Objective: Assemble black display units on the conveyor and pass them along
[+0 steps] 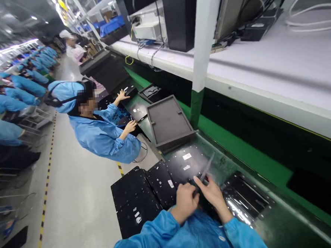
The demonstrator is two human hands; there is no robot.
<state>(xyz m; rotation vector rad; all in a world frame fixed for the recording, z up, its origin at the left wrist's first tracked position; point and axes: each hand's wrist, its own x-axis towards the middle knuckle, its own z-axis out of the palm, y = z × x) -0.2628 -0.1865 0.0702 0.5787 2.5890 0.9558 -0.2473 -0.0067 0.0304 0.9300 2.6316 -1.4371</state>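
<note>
A thin, dark grey strip-like piece (207, 166) slants up between my two hands, its kind unclear. My right hand (214, 194) pinches it near the middle, thumb towards the left. My left hand (184, 200) is curled beside it, fingers closed around what looks like its dark lower end, partly hidden and blurred. Just beyond my hands lies a flat black panel (194, 157) with white labels. To the right of my right hand, a glossy black panel (244, 197) lies on the green bench (289, 221).
Several black panels (136, 200) lie to the left. Ahead is a black foam-lined tray (171, 120). A co-worker in blue (98, 132) works beyond it, hands over another panel (139, 110). A white shelf (264, 84) and its post (199, 62) stand on the right.
</note>
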